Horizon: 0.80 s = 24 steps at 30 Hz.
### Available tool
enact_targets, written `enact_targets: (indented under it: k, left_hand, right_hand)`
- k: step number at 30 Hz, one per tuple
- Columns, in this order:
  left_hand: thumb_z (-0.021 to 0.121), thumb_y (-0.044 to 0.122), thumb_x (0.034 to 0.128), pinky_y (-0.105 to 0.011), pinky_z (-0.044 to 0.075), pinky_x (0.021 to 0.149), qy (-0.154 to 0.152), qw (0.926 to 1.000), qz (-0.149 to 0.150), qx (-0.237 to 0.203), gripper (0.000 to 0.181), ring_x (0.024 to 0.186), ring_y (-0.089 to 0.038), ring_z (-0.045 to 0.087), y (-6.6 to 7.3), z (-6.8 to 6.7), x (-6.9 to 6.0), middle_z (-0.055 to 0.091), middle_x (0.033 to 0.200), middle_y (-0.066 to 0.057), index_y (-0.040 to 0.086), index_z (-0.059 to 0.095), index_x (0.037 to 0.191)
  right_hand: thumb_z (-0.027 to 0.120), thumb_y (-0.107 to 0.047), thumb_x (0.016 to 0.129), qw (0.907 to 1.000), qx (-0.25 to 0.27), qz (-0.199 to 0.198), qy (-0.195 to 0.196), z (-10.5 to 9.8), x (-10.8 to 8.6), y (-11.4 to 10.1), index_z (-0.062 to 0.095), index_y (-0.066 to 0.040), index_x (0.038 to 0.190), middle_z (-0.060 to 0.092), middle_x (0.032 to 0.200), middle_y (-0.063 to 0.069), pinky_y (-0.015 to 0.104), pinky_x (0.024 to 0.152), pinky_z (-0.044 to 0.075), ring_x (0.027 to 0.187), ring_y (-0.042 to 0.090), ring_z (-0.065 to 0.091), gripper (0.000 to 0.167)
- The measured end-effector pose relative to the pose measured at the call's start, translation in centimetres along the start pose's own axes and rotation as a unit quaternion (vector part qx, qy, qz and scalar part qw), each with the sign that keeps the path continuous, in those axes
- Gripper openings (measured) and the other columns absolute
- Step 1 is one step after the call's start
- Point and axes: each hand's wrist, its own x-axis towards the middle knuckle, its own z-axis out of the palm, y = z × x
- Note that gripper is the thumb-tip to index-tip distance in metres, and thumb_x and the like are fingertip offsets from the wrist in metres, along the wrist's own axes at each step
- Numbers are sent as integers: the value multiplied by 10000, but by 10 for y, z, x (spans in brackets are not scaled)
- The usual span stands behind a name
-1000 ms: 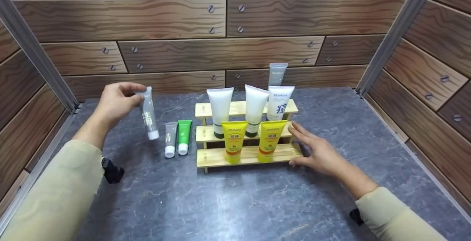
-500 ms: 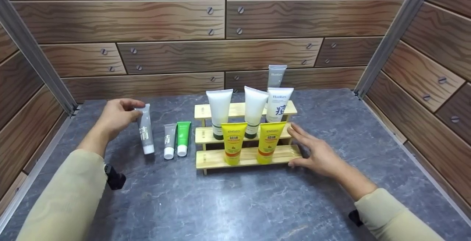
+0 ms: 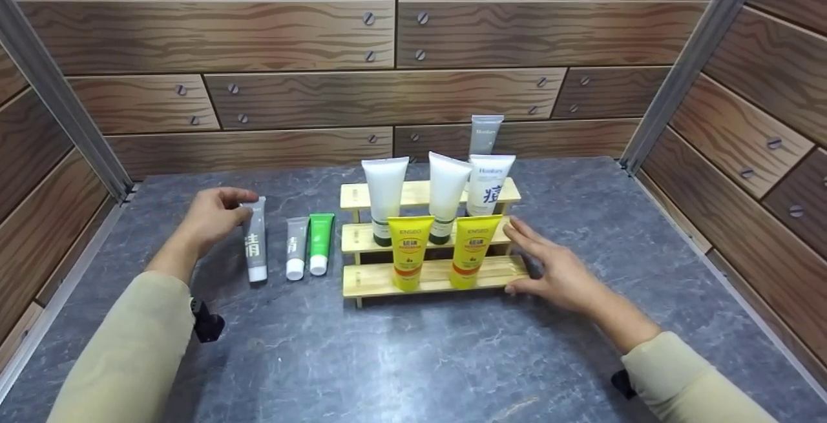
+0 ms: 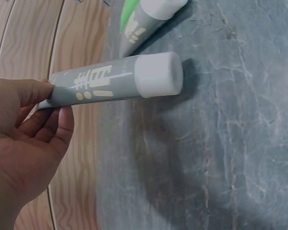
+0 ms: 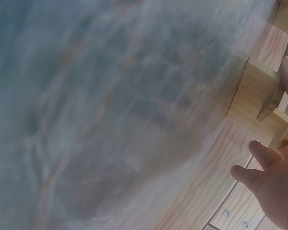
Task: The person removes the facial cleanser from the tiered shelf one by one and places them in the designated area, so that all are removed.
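The right hand touches the right end of a wooden stand on the desk, fingers spread. On the stand's front tier are two yellow tubes, upright. To the left, the left hand pinches a gray tube by its flat end, white cap toward the viewer; whether the cap touches the desk I cannot tell. Just beside it lie a smaller gray tube and a green tube. Farther back, two plain white tubes stand on the middle tier, near a lettered white tube; behind that rises another gray one.
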Motion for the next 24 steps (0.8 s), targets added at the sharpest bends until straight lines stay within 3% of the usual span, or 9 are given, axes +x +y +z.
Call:
enact_targets:
  k: [5, 11, 18, 24]
  left_hand:
    - [699, 27, 940, -338, 497, 937, -98, 9998, 120, 97, 584, 1205, -344, 562, -8, 4, 1, 596, 1385, -310, -68, 536, 1493]
    - [679, 35, 985, -398, 517, 984, -224, 9996, 176, 26, 625, 1338, -432, 532, -14, 7, 2, 529, 1485, -329, -33, 454, 1564]
    - [661, 5, 1001, -332, 525, 957, -217, 9994, 220, -182, 608, 1350, -455, 525, -17, 13, 1, 478, 1549, -295, -31, 442, 1567]
    - [681, 5, 990, -255, 528, 901, -207, 9994, 246, -138, 570, 1299, -453, 568, -25, 18, 1, 505, 1509, -310, -81, 475, 1514]
  right_hand:
    - [897, -420, 831, 9999, -75, -86, 50, 0, 0, -1, 359, -172, 1662, 212, 1748, 51, 682, 1168, 317, 1490, 465, 381, 1021]
    - [885, -449, 835, 9999, -81, -89, 71, -1, -1, -1, 366, -169, 1659, 219, 1744, 56, 691, 1162, 316, 1480, 479, 389, 1013]
    - [904, -410, 823, 10000, -6, -30, 69, 0, -1, -1, 351, -190, 1665, 197, 1749, 41, 687, 1171, 303, 1493, 473, 371, 1031]
    - [907, -392, 824, 10000, 6, 78, -17, 0, -1, -2, 332, -216, 1673, 170, 1755, 14, 673, 1183, 292, 1508, 457, 354, 1041]
